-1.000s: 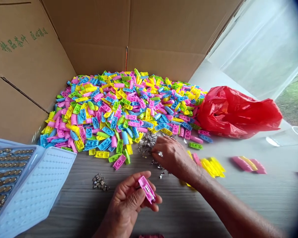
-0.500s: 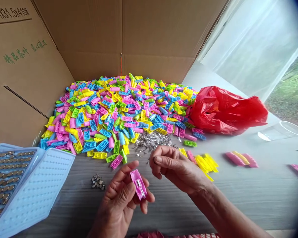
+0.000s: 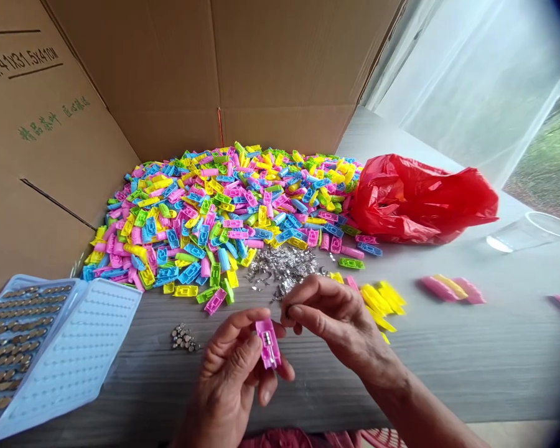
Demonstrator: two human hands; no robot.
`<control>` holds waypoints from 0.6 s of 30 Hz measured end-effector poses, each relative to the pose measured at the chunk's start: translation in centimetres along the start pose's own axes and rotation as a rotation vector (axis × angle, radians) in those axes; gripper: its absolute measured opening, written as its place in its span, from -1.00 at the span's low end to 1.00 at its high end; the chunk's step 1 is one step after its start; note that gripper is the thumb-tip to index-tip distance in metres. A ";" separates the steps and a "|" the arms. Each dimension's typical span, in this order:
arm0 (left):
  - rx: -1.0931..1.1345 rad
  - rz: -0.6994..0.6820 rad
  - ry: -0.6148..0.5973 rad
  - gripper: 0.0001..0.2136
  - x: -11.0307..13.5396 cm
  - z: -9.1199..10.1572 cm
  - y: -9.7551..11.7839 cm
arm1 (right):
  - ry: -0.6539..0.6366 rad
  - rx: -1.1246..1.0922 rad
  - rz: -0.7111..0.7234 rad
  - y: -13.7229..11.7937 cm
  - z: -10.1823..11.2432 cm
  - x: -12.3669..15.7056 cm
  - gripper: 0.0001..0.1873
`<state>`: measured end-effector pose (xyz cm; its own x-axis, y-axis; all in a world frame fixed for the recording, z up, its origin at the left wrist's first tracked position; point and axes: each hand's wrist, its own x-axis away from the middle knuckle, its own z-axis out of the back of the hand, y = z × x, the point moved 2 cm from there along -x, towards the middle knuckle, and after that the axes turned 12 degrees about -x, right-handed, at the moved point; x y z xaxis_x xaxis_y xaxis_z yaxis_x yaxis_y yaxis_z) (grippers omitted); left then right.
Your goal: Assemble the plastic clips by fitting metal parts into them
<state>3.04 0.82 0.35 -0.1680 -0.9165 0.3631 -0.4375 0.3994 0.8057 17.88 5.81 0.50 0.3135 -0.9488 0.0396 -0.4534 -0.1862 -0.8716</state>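
Observation:
My left hand (image 3: 242,367) grips a pink plastic casing (image 3: 271,358) between thumb and fingers, its hollow side facing up. Small silvery button cells and a metal strip show inside the casing. Just right of it, my right hand (image 3: 329,317) is closed in a pinch, thumb against index finger. A tiny dark piece shows at those fingertips, too small to name. Behind the right hand lies a heap of small shiny metal pieces (image 3: 284,267). A little cluster of button cells (image 3: 183,337) sits on the table left of my left hand.
A large pile of coloured plastic casings (image 3: 205,211) fills the back against cardboard walls (image 3: 280,62). Blue trays (image 3: 74,361), one with rows of button cells, stand at left. To the right are a red plastic bag (image 3: 424,205), a clear cup (image 3: 518,233) and yellow casings (image 3: 378,302).
My right hand has come closer to the pink casing, still pinched. The left hand has turned the casing more upright and shifted it slightly right and up. The view has shifted a little.

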 end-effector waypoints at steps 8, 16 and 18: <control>-0.054 0.017 -0.024 -0.90 -0.3 -0.4 -0.5 | -0.021 0.225 0.307 0.4 0.0 0.5 -0.94; -0.008 0.037 -0.058 -0.86 -0.7 -0.5 -0.4 | -0.106 0.344 0.349 -0.1 -0.7 0.3 -0.93; 0.010 0.052 -0.060 -0.82 -0.5 -0.5 -0.6 | -0.129 0.398 0.352 -0.1 -0.7 0.8 -0.92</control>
<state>3.84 1.09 -0.11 -0.2437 -0.8943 0.3753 -0.4358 0.4467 0.7814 17.59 4.94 0.96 0.3114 -0.8925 -0.3262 -0.2065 0.2715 -0.9400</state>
